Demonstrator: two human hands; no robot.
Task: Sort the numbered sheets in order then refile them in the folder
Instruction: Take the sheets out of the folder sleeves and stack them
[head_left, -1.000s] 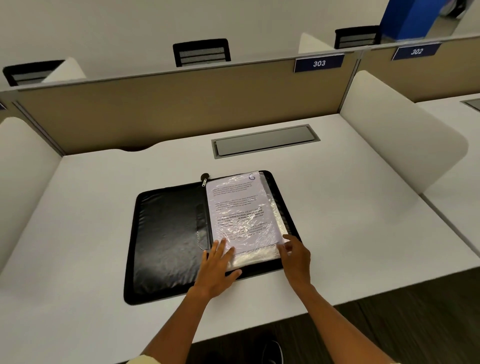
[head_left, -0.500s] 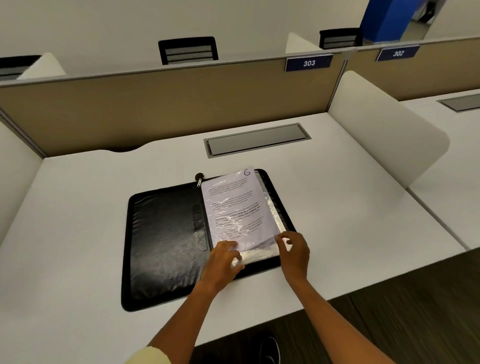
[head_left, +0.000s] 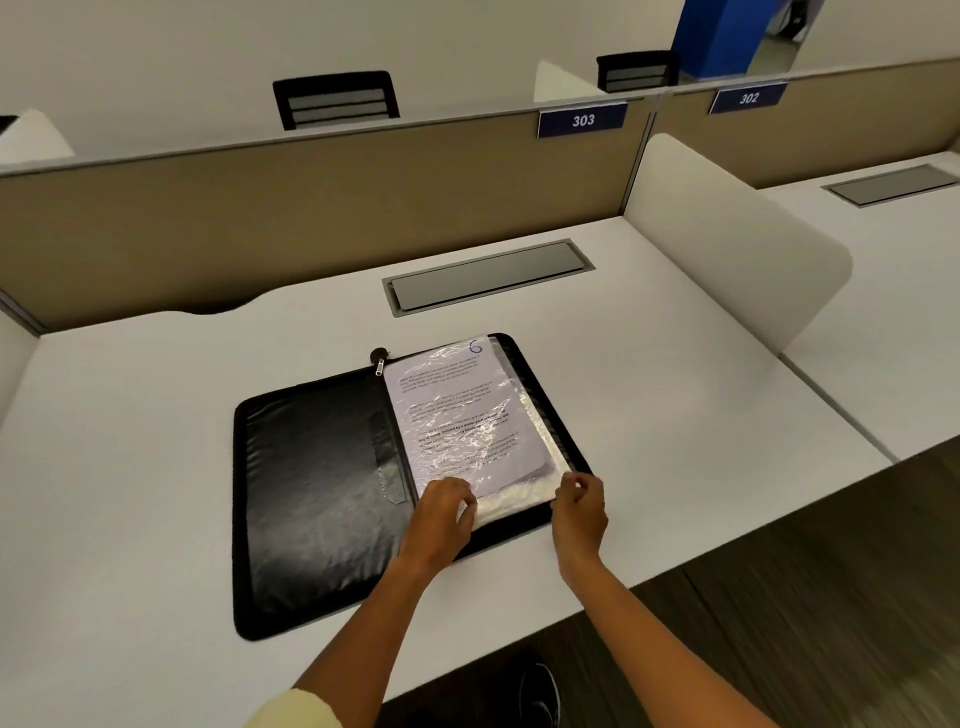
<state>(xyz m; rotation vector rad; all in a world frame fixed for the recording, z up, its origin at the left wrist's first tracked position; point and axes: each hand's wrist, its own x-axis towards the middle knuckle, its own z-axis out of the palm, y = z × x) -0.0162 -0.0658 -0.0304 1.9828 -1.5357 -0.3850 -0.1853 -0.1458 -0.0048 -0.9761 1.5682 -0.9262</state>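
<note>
1. Much of the printed text on the top sheet (head_left: 465, 415) cannot be read, since the crinkled clear sleeve over it throws glare; only a handwritten blue 6 at its far right corner is plain
2. How many sleeves (head_left: 511, 501) are stacked under that sheet cannot be told; only their near edges and a strip along the right side show
3. Both forearms are cut off by the bottom edge of the view, the left one ending in a pale yellow sleeve cuff (head_left: 293, 709)
4. A dark shoe (head_left: 540, 693) below the desk edge is blurred, as is the floor at right
5. The folder (head_left: 317, 499) lies open and flat on the white desk (head_left: 130, 426), its black left half bare, the sheets on its right half, and a zip pull (head_left: 380, 364) at the far end of the spine
6. The left hand (head_left: 441, 514) rests knuckles up on the near left corner of the sleeves, fingers curled down onto the plastic; whether they pinch an edge or only press cannot be told
7. The right hand (head_left: 579, 506) sits at the near right corner, thumb and fingertips drawn together on the sleeve corner, pinching it
8. Beyond the folder are a grey cable hatch (head_left: 488, 275) set into the desk, a tan partition (head_left: 260, 208) with a blue plate reading 303 (head_left: 582, 120), and a white divider (head_left: 727, 249) at right
</note>
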